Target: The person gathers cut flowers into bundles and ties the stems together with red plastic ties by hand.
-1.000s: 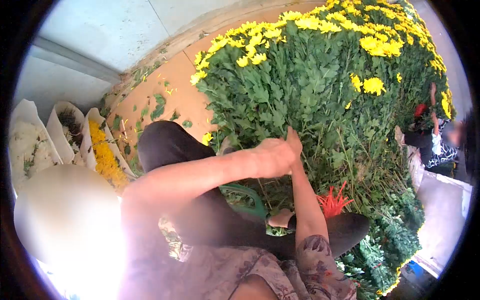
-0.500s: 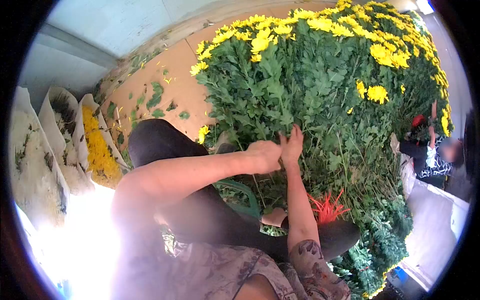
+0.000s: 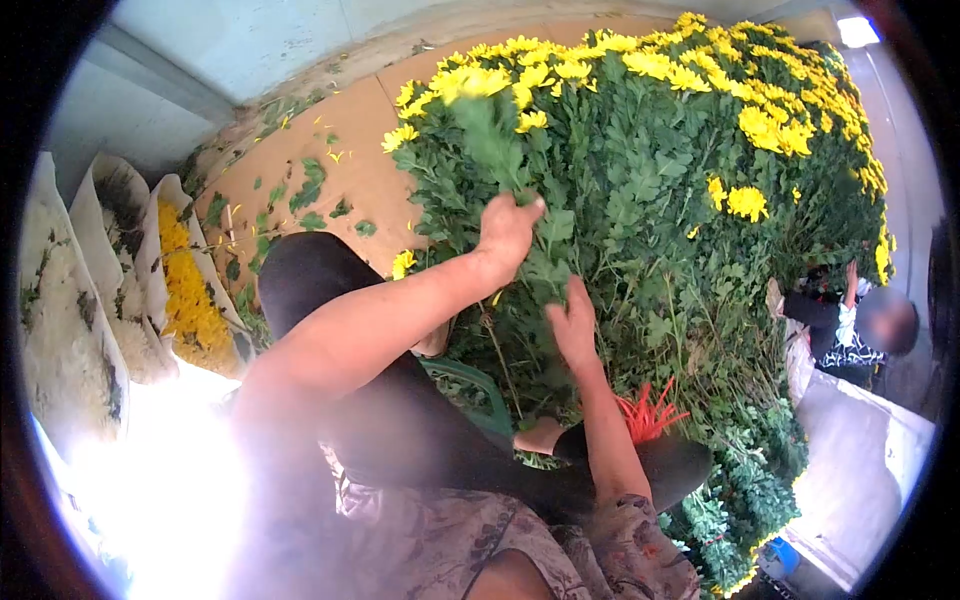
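My left hand (image 3: 508, 232) is closed around a leafy stem, which rises from the fist to a motion-blurred yellow flower head (image 3: 470, 82). Lower and to the right, my right hand (image 3: 572, 322) has its thumb and fingers apart, close to the leaves at the stem's lower part; I see nothing gripped in it. Just beyond both hands stands a big dense stack of green-leaved chrysanthemums (image 3: 640, 150) with yellow blooms along its top edge. A bunch of red ties (image 3: 648, 412) lies by my right knee, beside my right forearm.
White-walled bags (image 3: 155, 290) with yellow and white petals stand at the left. Scattered leaves lie on the brown board (image 3: 350, 170). Near my legs is a green plastic piece (image 3: 470, 385). Another person (image 3: 850, 335) sits at the far right, by a pale surface (image 3: 860, 430).
My left hand has moved up and away from my right hand, now with a flower stem in it. My right hand has dropped slightly. The other person has shifted, and the view has moved a little.
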The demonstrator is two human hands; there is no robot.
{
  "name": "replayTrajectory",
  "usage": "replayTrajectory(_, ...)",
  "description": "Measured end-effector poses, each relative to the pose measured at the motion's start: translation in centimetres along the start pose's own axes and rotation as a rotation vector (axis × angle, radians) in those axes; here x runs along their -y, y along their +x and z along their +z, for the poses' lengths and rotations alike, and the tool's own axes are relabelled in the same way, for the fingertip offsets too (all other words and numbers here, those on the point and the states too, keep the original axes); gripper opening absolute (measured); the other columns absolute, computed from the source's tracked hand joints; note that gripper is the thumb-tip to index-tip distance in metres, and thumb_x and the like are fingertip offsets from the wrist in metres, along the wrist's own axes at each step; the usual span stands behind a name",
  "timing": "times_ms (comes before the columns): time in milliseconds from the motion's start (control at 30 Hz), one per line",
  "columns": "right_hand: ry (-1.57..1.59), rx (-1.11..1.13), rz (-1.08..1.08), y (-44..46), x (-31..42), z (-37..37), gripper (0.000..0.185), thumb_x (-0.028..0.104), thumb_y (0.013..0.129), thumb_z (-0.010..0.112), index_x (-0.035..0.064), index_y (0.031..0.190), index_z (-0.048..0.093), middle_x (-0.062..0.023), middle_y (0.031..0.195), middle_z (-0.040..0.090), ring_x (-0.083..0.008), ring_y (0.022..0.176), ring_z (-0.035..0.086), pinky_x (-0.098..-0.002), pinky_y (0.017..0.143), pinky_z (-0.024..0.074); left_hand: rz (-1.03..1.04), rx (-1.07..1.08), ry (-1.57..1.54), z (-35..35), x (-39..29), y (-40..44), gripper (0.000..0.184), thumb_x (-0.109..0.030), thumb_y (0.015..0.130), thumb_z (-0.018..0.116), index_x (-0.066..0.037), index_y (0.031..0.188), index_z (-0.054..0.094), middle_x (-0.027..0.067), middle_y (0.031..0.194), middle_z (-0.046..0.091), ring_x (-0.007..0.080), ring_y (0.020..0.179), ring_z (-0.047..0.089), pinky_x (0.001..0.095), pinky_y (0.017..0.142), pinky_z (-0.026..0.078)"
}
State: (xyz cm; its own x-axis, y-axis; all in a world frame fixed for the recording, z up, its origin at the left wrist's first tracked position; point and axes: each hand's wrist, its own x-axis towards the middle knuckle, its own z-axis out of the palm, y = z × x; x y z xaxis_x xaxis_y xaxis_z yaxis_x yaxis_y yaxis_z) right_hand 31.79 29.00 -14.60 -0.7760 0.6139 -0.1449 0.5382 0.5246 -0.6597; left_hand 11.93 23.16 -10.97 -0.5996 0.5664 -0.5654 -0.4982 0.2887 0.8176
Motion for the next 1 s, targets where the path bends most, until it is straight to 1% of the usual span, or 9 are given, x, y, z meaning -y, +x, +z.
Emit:
replayTrajectory(67,0.196,-0.264,-0.003,2.1,-2.3,0.4,0.042,0.022,0.088,0.059,0.0012,0.124,0.05,-0.0172,0.123,0.053,-0.0339,0.113,0.05,-0.0417,0.097,0.0382,0.051,0.019,-0.148,-0.1,-1.3,-0.4,0.037,-0.022,0.089,0.059,0.001,0.116,0.05,0.0178,0.107,0.059,0.0235,0.09,0.056,0.0362,0.08,0.044)
replayTrajectory(100,-0.006,-0.348,0.133,3.3,-2.4,0.6,0.046,0.025,0.087,0.061,-0.0001,0.124,0.05,-0.0187,0.123,0.053,-0.0348,0.114,0.05,-0.0427,0.096,0.0396,0.001,-0.051,-0.186,-0.2,-2.2,-0.7,0.034,-0.023,0.09,0.058,0.0,0.114,0.052,0.0157,0.105,0.059,0.023,0.089,0.054,0.0363,0.079,0.043)
replayTrajectory(267,-0.526,-0.125,0.28,6.8,-5.6,4.1,0.041,0.023,0.084,0.063,-0.0035,0.115,0.054,-0.0248,0.121,0.053,-0.0366,0.11,0.052,-0.0454,0.091,0.0435,-0.031,-0.192,-0.165,-0.6,-0.3,0.5,0.038,-0.025,0.09,0.056,0.003,0.115,0.052,0.0155,0.108,0.057,0.0235,0.095,0.052,0.0367,0.084,0.041)
replayTrajectory(367,-0.232,-0.138,0.201,6.8,-6.8,3.1,0.037,0.019,0.08,0.066,-0.0061,0.105,0.057,-0.0233,0.114,0.056,-0.0389,0.104,0.054,-0.0451,0.091,0.0439,-0.098,-0.12,-0.174,-1.3,0.6,0.7,0.043,-0.026,0.09,0.057,0.004,0.12,0.049,0.0156,0.112,0.057,0.0244,0.098,0.051,0.0368,0.087,0.04)
replayTrajectory(467,-0.134,-0.244,0.125,3.8,-6.3,1.9,0.037,0.018,0.085,0.057,-0.0044,0.114,0.054,-0.0227,0.121,0.054,-0.0396,0.113,0.05,-0.0442,0.095,0.0395,-0.133,0.0,-0.297,-1.7,2.4,2.6,0.05,-0.027,0.087,0.061,0.005,0.123,0.046,0.0162,0.116,0.055,0.0242,0.103,0.051,0.0382,0.09,0.04)
replayTrajectory(667,0.174,-0.238,0.056,2.7,-1.8,-2.6,0.024,0.006,0.086,0.055,-0.0016,0.108,0.055,-0.0142,0.103,0.06,-0.0208,0.094,0.055,-0.0308,0.085,0.041,-0.132,0.272,-0.334,0.5,-3.7,-1.3,0.071,-0.035,0.073,0.077,0.009,0.12,0.046,0.0181,0.116,0.055,0.0238,0.111,0.05,0.0403,0.099,0.037)
replayTrajectory(700,0.213,-0.214,0.063,2.8,-0.8,-3.5,0.024,0.007,0.087,0.055,-0.0013,0.109,0.055,-0.0121,0.102,0.061,-0.0194,0.093,0.055,-0.0305,0.085,0.0411,-0.098,0.095,-0.324,1.3,-3.4,-0.8,0.062,-0.034,0.077,0.073,0.005,0.119,0.049,0.0136,0.108,0.058,0.0223,0.108,0.052,0.0407,0.097,0.038)
replayTrajectory(833,0.448,-0.306,0.194,3.8,1.7,-5.3,0.026,0.018,0.09,0.057,-0.0015,0.109,0.057,-0.0067,0.103,0.063,-0.0155,0.091,0.054,-0.0297,0.085,0.0414,-0.079,0.229,-0.547,0.3,-5.8,0.0,0.045,-0.03,0.085,0.065,-0.003,0.119,0.051,0.0094,0.113,0.055,0.0187,0.11,0.05,0.0378,0.093,0.04)
replayTrajectory(1000,0.541,-0.298,0.251,3.5,0.4,-6.6,0.044,0.034,0.09,0.055,-0.003,0.113,0.055,-0.013,0.101,0.062,-0.0233,0.096,0.056,-0.0352,0.086,0.0412,-0.02,0.138,-0.533,1.1,-6.2,1.4,0.053,-0.031,0.085,0.065,0.0,0.123,0.046,0.0113,0.119,0.052,0.0206,0.114,0.047,0.0382,0.098,0.035)
